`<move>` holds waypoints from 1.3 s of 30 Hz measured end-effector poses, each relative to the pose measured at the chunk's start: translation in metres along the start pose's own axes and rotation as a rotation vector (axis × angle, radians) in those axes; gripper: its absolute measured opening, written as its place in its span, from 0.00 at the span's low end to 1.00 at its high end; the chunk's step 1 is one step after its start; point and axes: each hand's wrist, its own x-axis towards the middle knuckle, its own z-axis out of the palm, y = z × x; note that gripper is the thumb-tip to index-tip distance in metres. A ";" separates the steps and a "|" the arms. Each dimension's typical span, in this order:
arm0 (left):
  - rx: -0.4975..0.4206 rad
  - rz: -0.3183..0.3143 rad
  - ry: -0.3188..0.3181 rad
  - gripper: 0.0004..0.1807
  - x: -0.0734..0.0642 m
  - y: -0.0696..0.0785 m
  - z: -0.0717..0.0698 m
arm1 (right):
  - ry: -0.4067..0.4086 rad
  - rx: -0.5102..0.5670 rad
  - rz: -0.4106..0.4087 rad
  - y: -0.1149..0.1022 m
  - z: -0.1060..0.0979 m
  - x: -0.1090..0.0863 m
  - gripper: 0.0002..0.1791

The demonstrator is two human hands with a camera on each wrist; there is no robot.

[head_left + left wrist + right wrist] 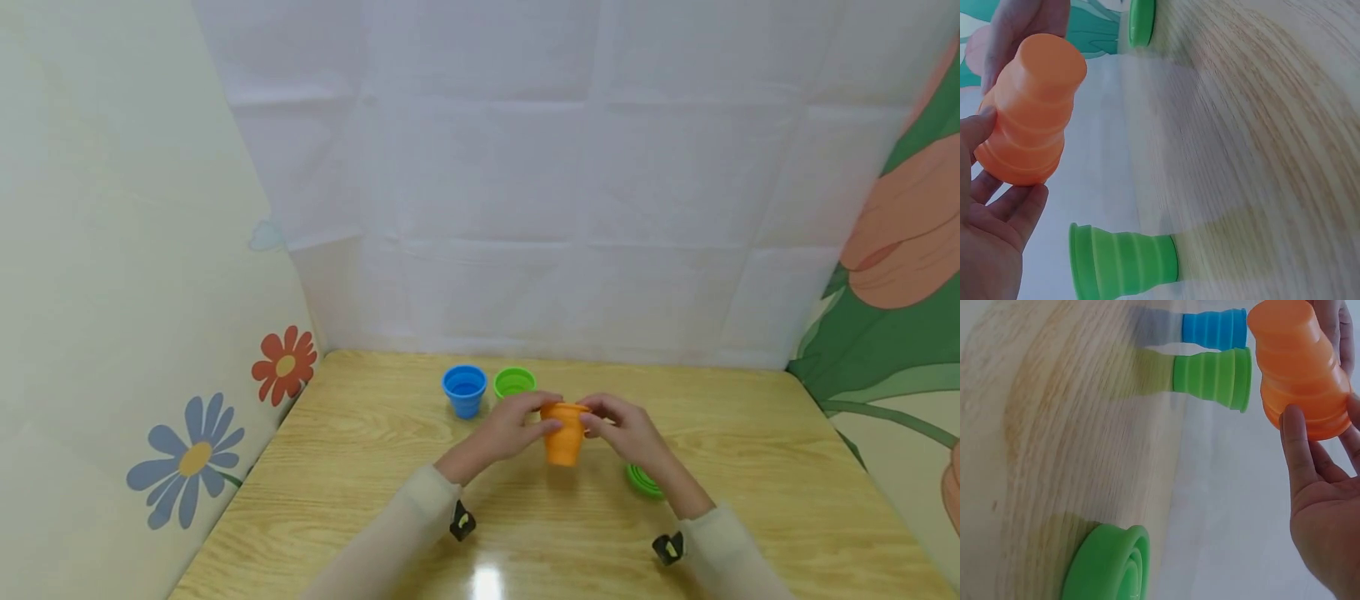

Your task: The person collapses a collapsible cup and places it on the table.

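Note:
An orange collapsible cup, fully extended with ringed walls, is held upright above the table between both hands. My left hand pinches its rim from the left, thumb in front and fingers behind. From the right, my right hand grips the same rim with thumb and fingers. In the left wrist view the orange cup shows its smooth base and stepped sides. Behind the left hand stand an extended green cup and, left of it, an extended blue cup.
A flattened green collapsible cup lies on the wooden table under the right forearm; its nested rings show in the right wrist view. A white cloth hangs behind the table. Flower-patterned panels flank both sides.

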 end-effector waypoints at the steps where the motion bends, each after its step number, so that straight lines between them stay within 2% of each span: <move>1: 0.000 0.006 0.001 0.25 -0.001 0.000 -0.001 | -0.014 0.008 0.003 0.002 0.000 0.000 0.13; 8: -0.020 0.023 -0.003 0.20 -0.009 0.003 -0.003 | -0.100 0.029 0.005 0.001 0.001 -0.008 0.16; 13: -0.013 0.034 0.003 0.18 -0.017 0.006 -0.003 | -0.138 0.031 -0.020 -0.016 0.004 -0.015 0.15; 18: -0.007 0.046 0.027 0.18 -0.024 0.007 -0.003 | -0.123 -0.008 -0.047 -0.031 0.009 -0.018 0.13; 24: 0.019 0.050 0.032 0.19 -0.031 0.007 -0.004 | -0.110 -0.050 -0.106 -0.037 0.015 -0.021 0.10; 32: 0.034 0.069 0.015 0.18 -0.037 0.011 -0.005 | -0.110 -0.113 -0.159 -0.036 0.020 -0.024 0.09; 37: 0.080 0.067 0.010 0.17 -0.041 0.013 -0.002 | -0.110 -0.159 -0.191 -0.036 0.023 -0.027 0.08; 39: 0.105 0.071 0.014 0.17 -0.042 0.013 -0.001 | -0.110 -0.194 -0.204 -0.030 0.024 -0.027 0.08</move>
